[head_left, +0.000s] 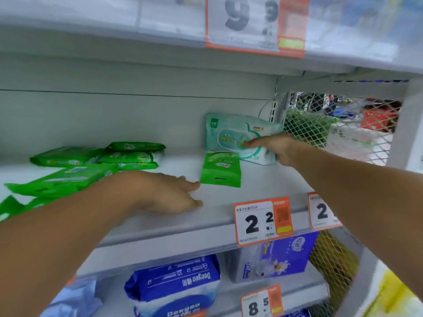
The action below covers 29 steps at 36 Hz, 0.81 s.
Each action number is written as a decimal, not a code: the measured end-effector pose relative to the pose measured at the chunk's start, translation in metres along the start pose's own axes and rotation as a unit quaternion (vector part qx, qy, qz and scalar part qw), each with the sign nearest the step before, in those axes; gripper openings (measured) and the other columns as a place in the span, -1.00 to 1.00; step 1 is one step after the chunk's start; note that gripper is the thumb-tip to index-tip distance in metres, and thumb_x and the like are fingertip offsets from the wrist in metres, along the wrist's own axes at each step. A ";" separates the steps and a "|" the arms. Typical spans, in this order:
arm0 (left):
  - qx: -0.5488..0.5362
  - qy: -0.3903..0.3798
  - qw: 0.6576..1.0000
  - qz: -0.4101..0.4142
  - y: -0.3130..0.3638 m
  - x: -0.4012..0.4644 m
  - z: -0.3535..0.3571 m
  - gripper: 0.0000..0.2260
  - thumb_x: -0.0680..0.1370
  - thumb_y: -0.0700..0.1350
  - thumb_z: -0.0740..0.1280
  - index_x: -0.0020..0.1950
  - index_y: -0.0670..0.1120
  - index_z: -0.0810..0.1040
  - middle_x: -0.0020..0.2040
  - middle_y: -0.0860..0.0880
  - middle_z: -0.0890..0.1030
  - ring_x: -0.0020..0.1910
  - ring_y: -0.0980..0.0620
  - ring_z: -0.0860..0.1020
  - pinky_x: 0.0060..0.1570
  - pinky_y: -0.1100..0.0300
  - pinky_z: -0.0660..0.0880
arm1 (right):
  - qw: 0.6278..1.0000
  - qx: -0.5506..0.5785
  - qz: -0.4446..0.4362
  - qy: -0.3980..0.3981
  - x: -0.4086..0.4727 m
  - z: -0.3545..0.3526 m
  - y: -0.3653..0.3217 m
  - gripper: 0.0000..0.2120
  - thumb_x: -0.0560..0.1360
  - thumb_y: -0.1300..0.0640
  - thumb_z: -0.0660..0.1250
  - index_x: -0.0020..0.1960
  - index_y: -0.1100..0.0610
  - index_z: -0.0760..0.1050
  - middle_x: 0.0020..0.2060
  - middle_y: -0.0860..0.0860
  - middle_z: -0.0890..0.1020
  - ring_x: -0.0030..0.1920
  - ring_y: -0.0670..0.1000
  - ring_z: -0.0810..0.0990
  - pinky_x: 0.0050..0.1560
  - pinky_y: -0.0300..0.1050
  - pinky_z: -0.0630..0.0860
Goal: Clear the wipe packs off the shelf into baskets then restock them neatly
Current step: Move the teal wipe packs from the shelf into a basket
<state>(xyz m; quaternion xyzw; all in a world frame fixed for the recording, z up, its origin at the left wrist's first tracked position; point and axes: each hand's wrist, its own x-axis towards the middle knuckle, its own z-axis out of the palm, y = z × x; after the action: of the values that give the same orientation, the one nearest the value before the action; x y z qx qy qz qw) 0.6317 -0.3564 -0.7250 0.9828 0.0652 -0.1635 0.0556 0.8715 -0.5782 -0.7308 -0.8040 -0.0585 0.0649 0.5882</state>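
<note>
Shelf [229,202] mostly bare, no basket in view, so clearing or restocking, I can't tell. Green wipe packs [96,163] lie jumbled at left, one green pack [220,170] alone mid-shelf. Right hand [274,146] clasps the pale wipe pack [231,133] at the back, by the mesh side panel [343,133]; left hand [169,193] reaches in, fingers loosely apart, empty. Price tags [263,221] line the edge.

My right hand [272,147] grips the pale green wipe pack [235,133] at the back of the shelf [263,181]; my left hand [169,193] rests flat beside a small green pack [220,169].
</note>
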 end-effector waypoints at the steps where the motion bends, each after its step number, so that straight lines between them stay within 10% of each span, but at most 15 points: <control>1: 0.001 0.001 1.000 0.002 0.002 -0.002 -0.001 -0.43 0.62 0.29 0.09 0.58 0.29 -0.03 0.61 0.17 -0.11 0.61 0.03 -0.08 0.56 0.07 -0.12 | 1.000 0.025 -0.010 -0.006 0.012 -0.001 0.004 0.00 -0.28 0.00 0.77 0.13 0.17 0.58 0.00 0.06 0.73 0.01 0.15 0.71 0.07 0.13 0.64; 8: -0.029 0.030 0.999 0.034 0.014 -0.028 -0.003 -0.47 0.67 0.14 0.11 0.61 0.05 0.11 0.62 0.01 0.11 0.57 0.00 0.13 0.47 0.21 0.09 | 0.991 0.121 -0.020 -0.047 -0.107 0.006 -0.045 -0.85 0.41 0.16 0.51 -0.06 0.04 0.60 -0.14 0.00 0.71 -0.17 -0.01 0.69 -0.04 -0.11 0.60; 11: -0.046 0.068 0.996 0.022 0.007 -0.047 -0.002 -0.55 0.65 0.07 0.17 0.53 -0.03 0.34 0.54 -0.08 0.31 0.49 -0.06 0.29 0.43 0.16 0.25 | 0.981 0.181 -0.025 -0.058 -0.144 -0.004 -0.045 -0.73 0.39 0.07 0.53 0.08 0.01 0.61 0.07 0.02 0.70 0.08 0.04 0.66 0.08 -0.01 0.57; 15: -0.189 0.225 0.956 -0.006 -0.008 -0.067 -0.005 -0.72 0.58 -0.05 0.28 0.11 -0.23 0.63 0.10 -0.22 0.61 0.10 -0.18 0.55 -0.17 0.16 0.38 | 0.961 0.263 0.003 -0.085 -0.193 -0.010 -0.032 -0.68 0.37 0.06 0.51 0.11 0.03 0.62 0.08 0.05 0.72 -0.03 0.05 0.73 -0.05 0.04 0.67; 20: -0.632 0.176 0.751 0.083 0.002 -0.104 0.005 -0.79 0.54 0.01 0.38 0.11 -0.06 0.60 0.03 -0.04 0.66 -0.13 0.02 0.63 -0.10 0.21 0.55 | 0.919 0.345 0.014 -0.189 -0.255 -0.005 -0.011 -0.66 0.44 0.17 0.39 0.20 0.17 0.61 0.08 0.16 0.71 -0.01 0.13 0.73 -0.16 0.08 0.69; 26: -0.627 0.144 0.740 0.196 -0.010 -0.150 0.055 -0.54 0.30 -0.13 0.51 0.20 -0.10 0.60 0.10 -0.04 0.71 0.08 -0.02 0.68 0.10 0.03 0.61 | 0.922 0.259 -0.034 -0.285 -0.304 0.013 0.013 -0.61 0.16 0.17 0.58 -0.01 0.17 0.74 0.06 0.17 0.71 0.00 0.10 0.73 -0.07 0.02 0.68; 29: -0.619 0.161 0.748 0.177 -0.017 -0.163 0.079 -0.45 0.28 -0.11 0.53 0.26 -0.12 0.56 0.11 -0.04 0.70 0.09 -0.03 0.68 0.06 0.03 0.63 | 0.931 0.195 -0.048 -0.306 -0.316 0.013 0.021 -0.27 -0.04 0.04 0.76 0.09 0.20 0.68 0.11 0.21 0.69 0.02 0.13 0.72 -0.07 -0.02 0.68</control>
<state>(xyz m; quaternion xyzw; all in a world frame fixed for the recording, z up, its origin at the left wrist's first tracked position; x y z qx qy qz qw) 0.4510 -0.3676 -0.7469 0.7390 -0.0155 0.0862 0.6680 0.5588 -0.6258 -0.7432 -0.6108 -0.2606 0.2893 0.6895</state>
